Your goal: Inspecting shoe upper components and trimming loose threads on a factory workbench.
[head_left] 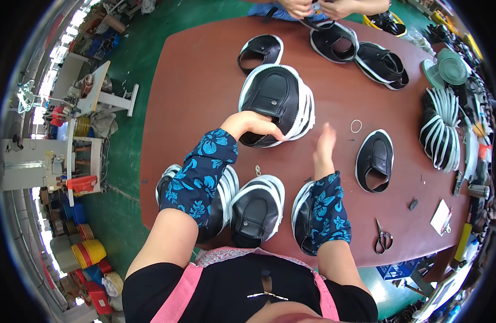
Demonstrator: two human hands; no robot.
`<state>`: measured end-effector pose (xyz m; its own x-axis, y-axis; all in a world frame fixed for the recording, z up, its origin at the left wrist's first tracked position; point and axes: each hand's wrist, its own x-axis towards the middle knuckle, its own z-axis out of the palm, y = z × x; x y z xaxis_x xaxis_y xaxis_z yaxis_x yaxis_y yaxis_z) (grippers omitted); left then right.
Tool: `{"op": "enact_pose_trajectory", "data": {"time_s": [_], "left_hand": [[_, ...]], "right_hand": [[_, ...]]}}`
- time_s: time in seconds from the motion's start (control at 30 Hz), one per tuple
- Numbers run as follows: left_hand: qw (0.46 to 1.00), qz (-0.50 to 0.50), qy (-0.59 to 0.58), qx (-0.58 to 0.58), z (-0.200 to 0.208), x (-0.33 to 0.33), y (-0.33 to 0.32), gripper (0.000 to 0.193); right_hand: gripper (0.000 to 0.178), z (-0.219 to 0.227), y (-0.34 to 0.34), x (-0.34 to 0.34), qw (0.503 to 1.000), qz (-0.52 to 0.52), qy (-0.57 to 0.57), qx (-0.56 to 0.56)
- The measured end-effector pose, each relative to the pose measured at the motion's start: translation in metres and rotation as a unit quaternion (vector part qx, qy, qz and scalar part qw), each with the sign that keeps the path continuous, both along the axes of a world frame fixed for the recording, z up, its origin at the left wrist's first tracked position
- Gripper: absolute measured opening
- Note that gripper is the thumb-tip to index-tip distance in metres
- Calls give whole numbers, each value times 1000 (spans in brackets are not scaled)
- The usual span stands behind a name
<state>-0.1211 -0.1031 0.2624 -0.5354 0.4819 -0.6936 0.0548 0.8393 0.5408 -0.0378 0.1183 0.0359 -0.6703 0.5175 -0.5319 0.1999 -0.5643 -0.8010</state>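
Observation:
My left hand (pixel 257 125) grips a stack of black shoe uppers (pixel 273 89) with white edges, held over the brown table (pixel 188 102). Its thumb presses along the open end of the stack. To the right, my right hand (pixel 325 146) is held up with fingers stretched, apart from the stack. A thin loose band (pixel 351 127) lies just beyond it, and a single black upper (pixel 375 159) rests farther right. Close to my body are more stacked uppers (pixel 256 212); others (pixel 300 218) lie partly hidden under my right sleeve.
Across the table, another person's hands (pixel 318 7) handle a dark piece above several uppers (pixel 334 40). On the right are a tied bundle of uppers (pixel 441 129), a green round device (pixel 451 67), scissors (pixel 383 242) and white paper (pixel 440 218). A small twisted band (pixel 257 170) lies near the close stacks.

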Motion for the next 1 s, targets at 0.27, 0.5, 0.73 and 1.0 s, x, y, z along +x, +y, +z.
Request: {"op": "enact_pose_trajectory", "data": {"time_s": [0.27, 0.5, 0.73, 1.0], "left_hand": [[998, 6, -43, -56, 23, -15, 18, 82], [994, -62, -86, -20, 25, -21, 28, 81], [992, -110, 9, -56, 70, 19, 74, 80], [987, -138, 23, -79, 63, 14, 71, 71]], "right_hand": [[98, -31, -23, 7, 918, 130, 51, -371], [101, -1, -31, 50, 942, 179, 114, -260], [81, -3, -54, 43, 864, 55, 273, -418], [71, -9, -78, 36, 839, 4, 274, -470]]}}
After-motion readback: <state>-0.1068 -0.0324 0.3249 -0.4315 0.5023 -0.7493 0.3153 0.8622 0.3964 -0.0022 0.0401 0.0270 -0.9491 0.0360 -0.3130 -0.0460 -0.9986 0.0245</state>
